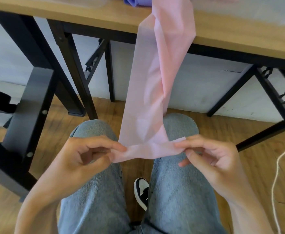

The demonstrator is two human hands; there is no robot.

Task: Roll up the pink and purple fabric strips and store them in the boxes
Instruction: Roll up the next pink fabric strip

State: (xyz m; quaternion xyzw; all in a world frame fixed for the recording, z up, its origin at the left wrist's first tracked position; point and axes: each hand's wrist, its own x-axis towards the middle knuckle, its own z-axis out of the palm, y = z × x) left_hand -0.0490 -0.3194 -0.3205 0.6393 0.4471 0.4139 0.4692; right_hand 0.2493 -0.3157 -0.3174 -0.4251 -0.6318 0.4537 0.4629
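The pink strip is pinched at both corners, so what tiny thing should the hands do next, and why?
Probably turn the end over once more to start the roll. The left hand and right hand pinch the pink strip by its end, barely folded, and the rest hangs unrolled from the table.

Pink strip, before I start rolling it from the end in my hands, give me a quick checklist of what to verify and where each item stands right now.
1. Left hand pinches one corner of the pink strip: ok.
2. Right hand pinches the other corner: ok.
3. End edge stretched flat between the hands: ok, with a slight fold at the left.
4. Strip lies smooth along its length: not ok, it is twisted and creased where it hangs from the table.
5. Far end free on the table: cannot tell, it runs out of view.
6. Box ready to take the roll: cannot tell, none is clearly in view.
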